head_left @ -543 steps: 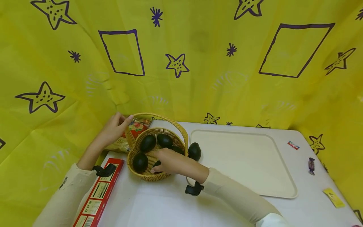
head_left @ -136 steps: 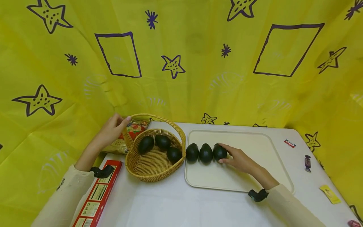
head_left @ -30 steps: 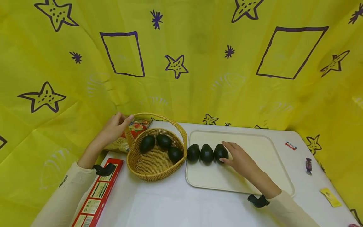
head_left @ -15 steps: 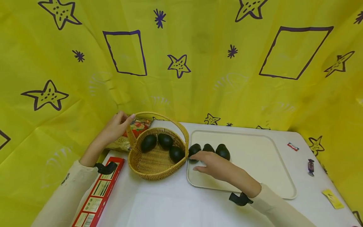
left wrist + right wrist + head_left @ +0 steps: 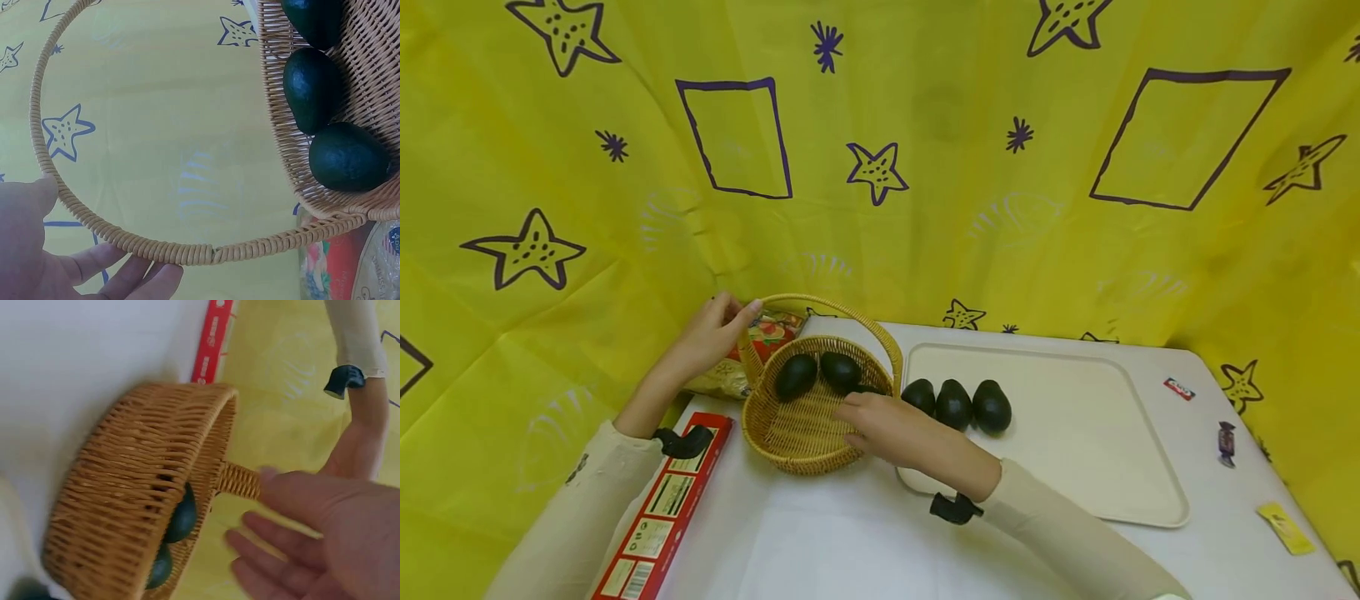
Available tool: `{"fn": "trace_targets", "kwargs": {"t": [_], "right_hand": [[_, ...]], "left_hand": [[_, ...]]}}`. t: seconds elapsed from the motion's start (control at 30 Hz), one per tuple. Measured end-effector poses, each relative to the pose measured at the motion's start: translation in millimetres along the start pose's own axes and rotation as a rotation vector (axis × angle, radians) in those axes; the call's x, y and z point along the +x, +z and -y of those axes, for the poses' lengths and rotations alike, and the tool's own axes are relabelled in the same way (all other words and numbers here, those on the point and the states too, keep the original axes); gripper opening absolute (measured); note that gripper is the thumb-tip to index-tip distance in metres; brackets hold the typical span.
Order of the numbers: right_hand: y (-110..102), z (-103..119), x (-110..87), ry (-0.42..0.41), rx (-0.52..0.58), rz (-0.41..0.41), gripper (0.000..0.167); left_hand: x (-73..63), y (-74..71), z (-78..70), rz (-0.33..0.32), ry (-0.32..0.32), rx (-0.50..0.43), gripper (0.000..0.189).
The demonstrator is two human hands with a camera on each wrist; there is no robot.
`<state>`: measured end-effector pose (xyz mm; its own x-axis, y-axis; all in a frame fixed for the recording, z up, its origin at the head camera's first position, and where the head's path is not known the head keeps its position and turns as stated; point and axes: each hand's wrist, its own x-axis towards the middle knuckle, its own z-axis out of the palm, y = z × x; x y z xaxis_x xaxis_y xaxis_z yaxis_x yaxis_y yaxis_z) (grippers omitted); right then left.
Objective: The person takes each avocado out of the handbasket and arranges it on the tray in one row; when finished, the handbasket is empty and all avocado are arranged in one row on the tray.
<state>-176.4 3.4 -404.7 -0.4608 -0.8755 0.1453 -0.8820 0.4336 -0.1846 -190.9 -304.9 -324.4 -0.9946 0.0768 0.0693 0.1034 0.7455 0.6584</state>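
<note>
My left hand [image 5: 711, 333] grips the tall handle [image 5: 144, 247] of a woven wicker basket [image 5: 797, 462], thumb on one side and fingers on the other. Three dark green avocados lie in the basket; one avocado [image 5: 796, 377] rests at its left beside another avocado [image 5: 841, 372]. The third is mostly hidden in the head view by my right hand [image 5: 887, 429], which hovers over the basket's right rim with loosely bent fingers and nothing in them. On the cream tray [image 5: 1060, 450], three more avocados [image 5: 953, 405] stand in a row along the left side.
A long red box [image 5: 662, 508] lies left of the basket, under my left forearm. Behind the basket sit red and gold food packets [image 5: 771, 329]. Small wrapped sweets, including a purple one [image 5: 1226, 443], line the table's right side. A yellow patterned curtain [image 5: 925, 233] encloses the back.
My right hand has let go of the rightmost avocado on the tray and swung left over the basket. Earlier, avocados went from basket to tray. My left hand stays on the handle.
</note>
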Motion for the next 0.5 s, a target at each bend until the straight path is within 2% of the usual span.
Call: {"fn": "trace_targets", "kwargs": {"t": [0.2, 0.37, 0.5], "right_hand": [[9, 6, 32.0, 0.172, -0.153, 0.125, 0.015], [14, 12, 45.6, 0.257, -0.347, 0.216, 0.010], [14, 14, 55.0, 0.342, -0.400, 0.263, 0.012]], "left_hand": [[1.1, -0.2, 1.2, 0.004, 0.000, 0.007, 0.057], [0.6, -0.4, 1.4, 0.003, -0.005, 0.005, 0.057], [-0.3, -0.5, 1.4, 0.000, -0.004, 0.000, 0.058]]}}
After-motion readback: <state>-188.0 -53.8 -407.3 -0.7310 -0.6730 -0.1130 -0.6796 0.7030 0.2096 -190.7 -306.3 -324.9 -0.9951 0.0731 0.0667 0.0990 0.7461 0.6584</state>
